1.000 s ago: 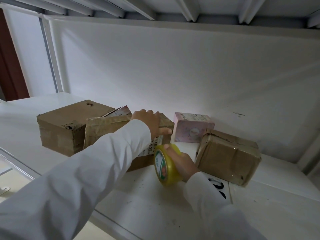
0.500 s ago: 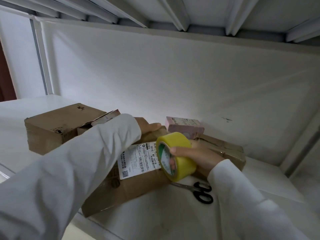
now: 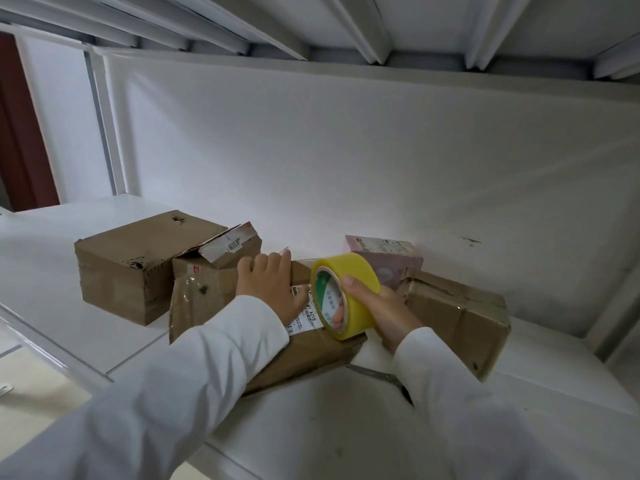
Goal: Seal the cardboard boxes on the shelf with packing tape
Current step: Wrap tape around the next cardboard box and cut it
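The left hand [image 3: 268, 289] lay flat, fingers straight, pressing on the top of the front cardboard box [image 3: 311, 355], which rested on the white shelf [image 3: 311, 427] with its shipping label [image 3: 304, 315] facing up. The right hand [image 3: 379, 308] had its grip clamped on the yellow tape roll [image 3: 349, 292], thumb on the outer face and fingers through the core, holding the roll upright against the box's right end. Four more boxes stood behind: a closed brown box [image 3: 138, 268], an open-flapped box [image 3: 214, 271], a pink box [image 3: 391, 256] and a taped box [image 3: 460, 315]; a scissors blade [image 3: 375, 374] lay just beside the front box.
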